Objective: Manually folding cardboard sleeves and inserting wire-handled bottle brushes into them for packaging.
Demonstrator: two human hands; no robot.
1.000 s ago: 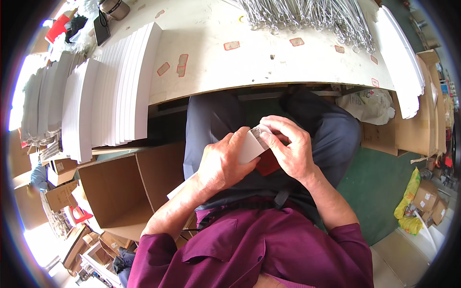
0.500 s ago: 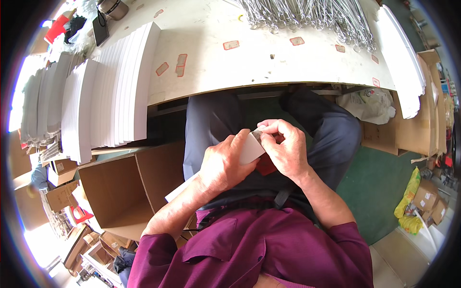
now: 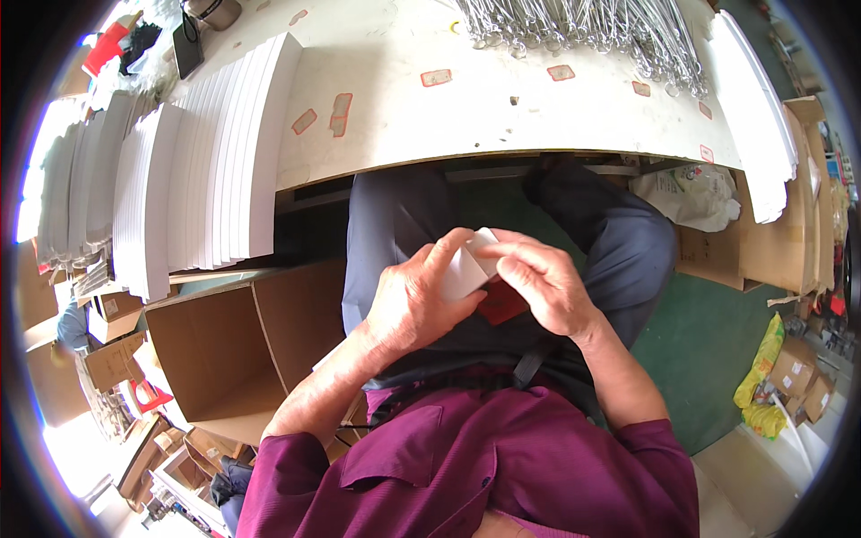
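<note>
A long, slim white cardboard box [image 3: 461,276] lies at a slant over my lap, its far end raised between my hands. My left hand [image 3: 408,300] is wrapped round it just below that end; the rest passes beneath my left forearm. At the end, a white flap [image 3: 485,240] shows beside my right hand [image 3: 549,280], whose fingers press against it with the thumb laid alongside. Whatever is inside the box is hidden. Something red [image 3: 504,305] sits below the hands, its kind unclear.
On the white table [image 3: 386,117] stand rows of white slim boxes [image 3: 224,161] at left. A heap of metal rods with looped ends [image 3: 583,31] lies at the far side, more white boxes [image 3: 753,117] at right. An open cardboard carton [image 3: 224,354] is at my left.
The grey metallic piece at the box's end is out of sight now, and a white flap shows there. My right hand has turned flatter, fingers extended over the end.
</note>
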